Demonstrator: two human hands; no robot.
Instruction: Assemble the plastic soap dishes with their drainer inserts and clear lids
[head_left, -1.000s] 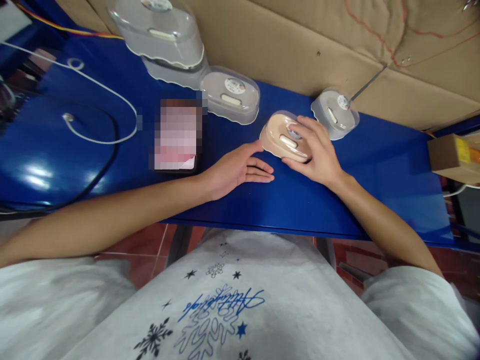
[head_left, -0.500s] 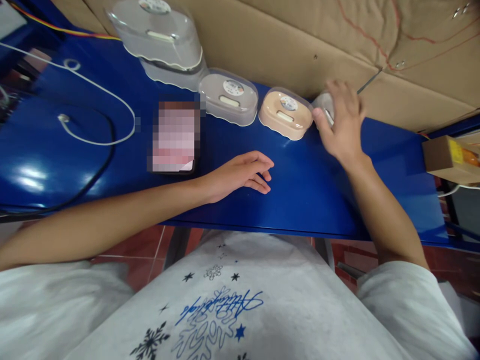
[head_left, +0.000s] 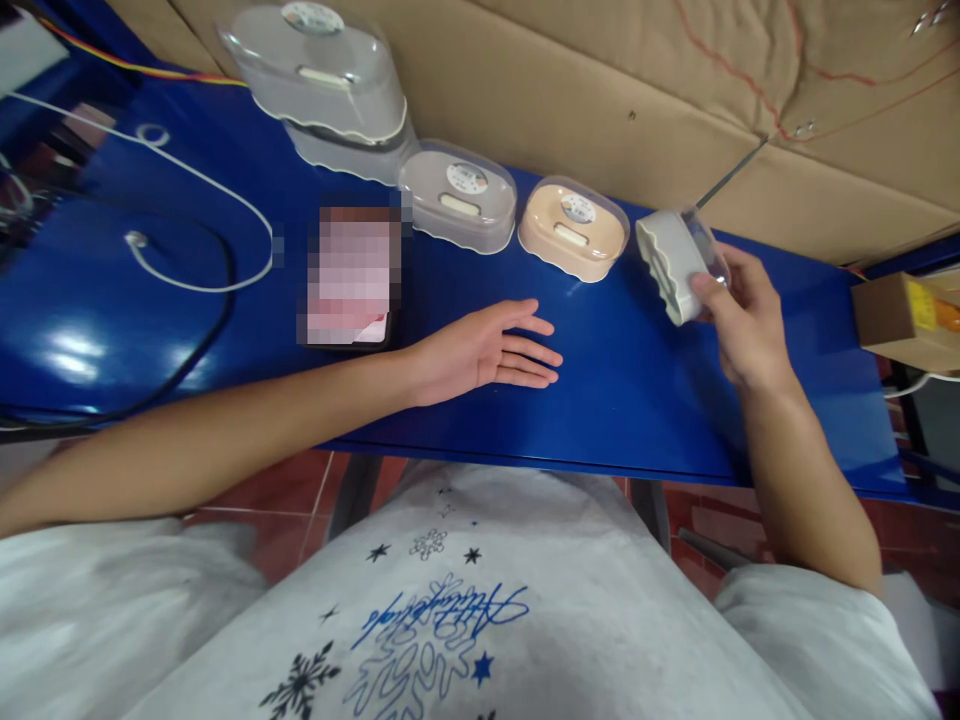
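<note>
My right hand (head_left: 750, 325) grips a small grey oval plastic box with a clear cover (head_left: 671, 255). The box is tilted on its side, with its wavy-edged face turned left and the clear cover towards the fingers. My thumb presses its near side. My left hand (head_left: 495, 350) lies palm partly up over the blue table, fingers spread, holding nothing. Left of the held box stands a peach box with a clear cover (head_left: 574, 235). Beside that is a larger grey box (head_left: 457, 205) with a round label on its cover.
Two bigger grey boxes (head_left: 322, 85) are stacked at the back left. A blurred-out phone-like device (head_left: 352, 280) lies left on the blue table (head_left: 600, 400). White and black cables (head_left: 225, 285) run farther left. Brown cardboard (head_left: 525, 80) lines the back; a carton (head_left: 900, 320) stands right.
My right hand has pulled the small grey box up off its place by the cardboard, nearer and tilted on its side. The left hand's fingers have spread more.
</note>
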